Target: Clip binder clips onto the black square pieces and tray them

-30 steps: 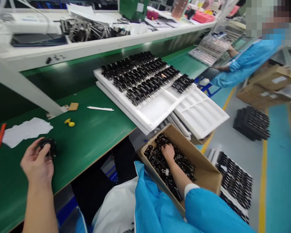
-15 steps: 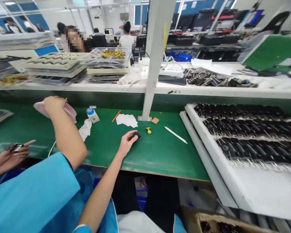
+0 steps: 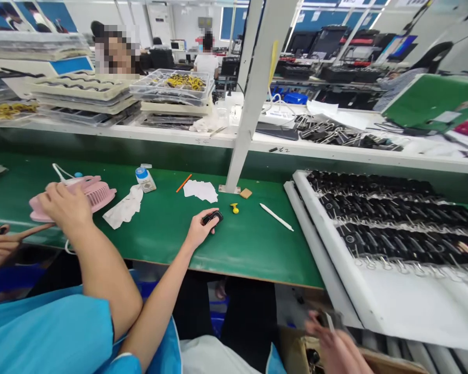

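My left hand (image 3: 200, 227) rests over the green bench, its fingers closed around a small black plastic part (image 3: 212, 218) with rounded corners. At the lower right my right hand (image 3: 337, 345) is smeared by motion above a cardboard box (image 3: 302, 358). Between its fingers is a dark part (image 3: 338, 318) with a pale strip, too blurred to name. Just right of my left hand lies a small yellow piece (image 3: 234, 209). Beyond it are a tan square block (image 3: 245, 193) and a white pen-like stick (image 3: 276, 216).
A white tray (image 3: 368, 306) at right holds rows of black parts with binder clips. To the left, a co-worker's hand (image 3: 68, 205) grips a pink fan (image 3: 105, 195). A blue-capped bottle (image 3: 145, 179), white papers (image 3: 200, 191) and an upright post (image 3: 245, 119) stand behind.
My right hand has come into view at the lower right with a dark part. The co-worker's hand and the pink fan have moved left and nearer. My left hand keeps its hold.
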`<state>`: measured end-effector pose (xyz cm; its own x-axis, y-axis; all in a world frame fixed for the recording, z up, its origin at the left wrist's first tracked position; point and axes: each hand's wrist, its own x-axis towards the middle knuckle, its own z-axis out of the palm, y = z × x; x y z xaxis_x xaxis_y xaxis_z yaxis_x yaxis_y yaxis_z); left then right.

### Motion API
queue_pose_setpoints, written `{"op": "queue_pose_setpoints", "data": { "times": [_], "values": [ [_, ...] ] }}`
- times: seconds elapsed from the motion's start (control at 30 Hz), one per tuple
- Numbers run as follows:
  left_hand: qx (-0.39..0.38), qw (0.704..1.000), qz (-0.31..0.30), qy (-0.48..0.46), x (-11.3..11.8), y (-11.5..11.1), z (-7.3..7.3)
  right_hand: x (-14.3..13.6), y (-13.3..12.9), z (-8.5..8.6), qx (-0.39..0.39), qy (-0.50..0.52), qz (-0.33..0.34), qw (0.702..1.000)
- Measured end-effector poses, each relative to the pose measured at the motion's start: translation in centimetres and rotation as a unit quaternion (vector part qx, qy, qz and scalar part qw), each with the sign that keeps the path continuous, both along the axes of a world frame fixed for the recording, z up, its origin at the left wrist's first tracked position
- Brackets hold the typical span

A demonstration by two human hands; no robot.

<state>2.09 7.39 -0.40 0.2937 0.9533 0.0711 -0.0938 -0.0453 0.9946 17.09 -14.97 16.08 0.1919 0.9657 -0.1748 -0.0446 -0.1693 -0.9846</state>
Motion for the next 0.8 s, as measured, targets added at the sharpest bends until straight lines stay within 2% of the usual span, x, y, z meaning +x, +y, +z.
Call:
{"op": "queue_pose_setpoints", "data": {
  "times": [0.03,0.07,0.1,0.17,0.23,0.33,0.43,0.57,0.8],
  "values": [
    [0.006,1.000,-0.008,0.007,0.0,0.0,0.1,3.1,-2.0,-2.9,0.014,-0.007,-0.037,0.999],
    [0.011,1.000,-0.016,0.010,-0.1,0.0,0.2,5.2,-2.8,-5.8,0.034,-0.026,-0.079,0.996],
    [0.013,1.000,-0.024,0.011,-0.1,-0.1,0.3,6.5,-2.5,-8.5,0.037,-0.044,-0.058,0.997],
    [0.013,0.999,-0.035,0.009,-0.2,-0.1,0.6,7.1,0.9,-12.5,0.047,-0.035,0.019,0.998],
    [0.008,0.999,-0.041,0.007,-0.2,-0.1,0.8,6.6,6.0,-14.6,0.059,0.035,0.059,0.996],
    [0.001,0.998,-0.055,0.005,-0.3,-0.1,0.8,6.0,12.3,-15.4,0.062,0.127,0.043,0.989],
    [0.000,0.997,-0.074,-0.003,-0.4,0.0,0.7,6.2,14.9,-16.0,0.063,0.114,0.042,0.991],
    [-0.001,0.996,-0.093,0.000,-0.6,0.1,0.5,6.7,14.8,-16.8,0.066,0.068,0.061,0.994],
    [-0.026,0.993,-0.112,0.011,-0.6,0.1,0.9,7.2,14.1,-17.2,0.079,0.031,0.094,0.992]
  ]
}}
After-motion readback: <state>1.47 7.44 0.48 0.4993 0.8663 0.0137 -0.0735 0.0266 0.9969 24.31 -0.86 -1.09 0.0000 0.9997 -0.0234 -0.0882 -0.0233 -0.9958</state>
